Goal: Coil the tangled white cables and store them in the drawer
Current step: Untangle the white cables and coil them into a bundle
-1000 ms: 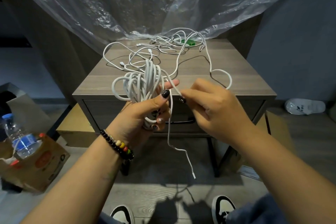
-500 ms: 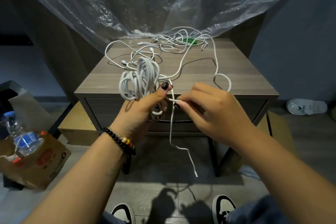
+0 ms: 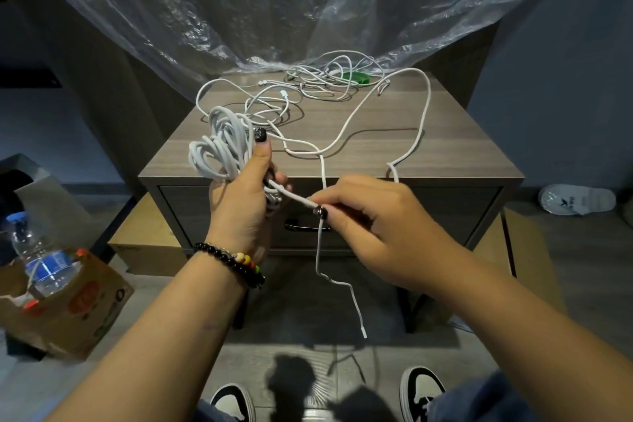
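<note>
Grey wood-grain nightstand (image 3: 428, 161) dead ahead, its drawer (image 3: 445, 212) shut, and loose tangled white cables (image 3: 325, 79) sprawl along the back edge. Coiling's underway: left hand (image 3: 239, 209) grips the thick white cable bundle (image 3: 222, 144), while right hand (image 3: 370, 226) pinches the free strand (image 3: 294, 197). Next, I'd judge, another wrap; the dangling tail (image 3: 352, 298) has open floor below, clear of the front edge.

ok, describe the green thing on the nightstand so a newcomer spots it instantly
Start at the wooden nightstand in the middle of the view and look to its back edge, just below the hanging plastic sheet. There, right of centre, a small flat green object lies partly under the loose white cables. It is the only coloured item on the top.
</note>
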{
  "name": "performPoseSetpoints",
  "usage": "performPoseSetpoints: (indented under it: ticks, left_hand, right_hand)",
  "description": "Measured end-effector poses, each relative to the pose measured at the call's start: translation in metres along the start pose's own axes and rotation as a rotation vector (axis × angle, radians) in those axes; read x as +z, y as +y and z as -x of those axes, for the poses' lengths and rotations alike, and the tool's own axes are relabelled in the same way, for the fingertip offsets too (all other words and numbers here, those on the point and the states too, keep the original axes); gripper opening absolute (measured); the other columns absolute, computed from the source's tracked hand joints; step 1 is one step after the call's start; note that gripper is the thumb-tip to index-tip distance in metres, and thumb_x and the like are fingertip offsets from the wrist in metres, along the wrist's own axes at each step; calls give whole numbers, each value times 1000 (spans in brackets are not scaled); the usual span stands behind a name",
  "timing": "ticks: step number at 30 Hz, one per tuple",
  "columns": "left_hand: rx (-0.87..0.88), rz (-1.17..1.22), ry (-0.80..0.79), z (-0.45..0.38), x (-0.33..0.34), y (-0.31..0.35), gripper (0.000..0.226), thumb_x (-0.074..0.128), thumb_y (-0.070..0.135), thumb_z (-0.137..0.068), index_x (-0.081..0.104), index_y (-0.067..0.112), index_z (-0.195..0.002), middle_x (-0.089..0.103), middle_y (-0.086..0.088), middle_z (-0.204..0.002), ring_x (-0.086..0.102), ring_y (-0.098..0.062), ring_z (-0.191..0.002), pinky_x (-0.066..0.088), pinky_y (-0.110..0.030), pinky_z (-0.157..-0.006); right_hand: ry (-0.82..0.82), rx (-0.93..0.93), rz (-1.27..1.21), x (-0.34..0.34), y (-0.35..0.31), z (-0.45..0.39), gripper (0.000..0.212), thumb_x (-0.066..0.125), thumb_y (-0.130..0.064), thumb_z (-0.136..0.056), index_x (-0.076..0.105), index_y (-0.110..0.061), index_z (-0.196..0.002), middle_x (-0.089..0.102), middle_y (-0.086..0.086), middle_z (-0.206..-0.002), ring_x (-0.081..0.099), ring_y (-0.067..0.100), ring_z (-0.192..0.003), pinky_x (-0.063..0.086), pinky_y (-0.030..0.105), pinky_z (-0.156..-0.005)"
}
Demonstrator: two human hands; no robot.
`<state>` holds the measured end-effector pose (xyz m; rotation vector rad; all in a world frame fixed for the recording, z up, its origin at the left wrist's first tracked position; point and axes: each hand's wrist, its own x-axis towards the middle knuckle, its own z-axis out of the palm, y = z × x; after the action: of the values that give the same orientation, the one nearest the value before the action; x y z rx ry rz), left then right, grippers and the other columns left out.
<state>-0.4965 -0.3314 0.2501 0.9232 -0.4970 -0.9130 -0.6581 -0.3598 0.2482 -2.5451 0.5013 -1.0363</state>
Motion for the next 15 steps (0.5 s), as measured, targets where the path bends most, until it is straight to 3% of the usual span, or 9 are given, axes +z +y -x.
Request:
performPoseSetpoints:
  ticks: [5,7,11,13,15]
  left_hand:
    - [68,-1,93,-9,-8,0,16,64,27,-89,53,20,-80,48,8,-55,48,-6,-49,42,-21,-49]
    - [48,50,111,-12,-10,4,17,66,29,-88,51,20,-83,48,8,-56,49,-5,-49,43,-21,-47]
    - [-7,170,141,-18,-15,13,21,65,30,-88,52,18,-76,46,6,-57,48,-5,-47,44,-19,-47]
    - [19,186,211,-20,-16,18,22,67,29,-88,52,18,-75,48,5,-55,49,-5,-46,45,-19,-48]
    - [101,149,340,-20,-16,22,22,70,27,-86,52,17,-78,51,7,-50,50,-4,-44,46,-20,-48]
  right_hand:
    - [-192,10,1,-2,-3,2,43,51,-13,-89,61,-22,-130,57,-10,-82,54,8,-76,50,37,-66]
    - [-220,20,-3,-6,-2,1,45,50,-14,-89,59,-26,-132,53,-21,-79,54,4,-74,51,33,-68]
    - [-244,88,-49,-19,0,1,36,56,-20,-88,67,-26,-122,55,-27,-75,58,0,-73,43,14,-68]
    - [-273,166,-84,-24,3,3,25,63,-23,-89,73,-25,-112,63,-26,-78,61,-5,-76,45,13,-69]
    - [-303,264,-139,-28,6,4,20,69,-21,-88,75,-28,-106,71,-21,-85,66,-3,-81,53,24,-71]
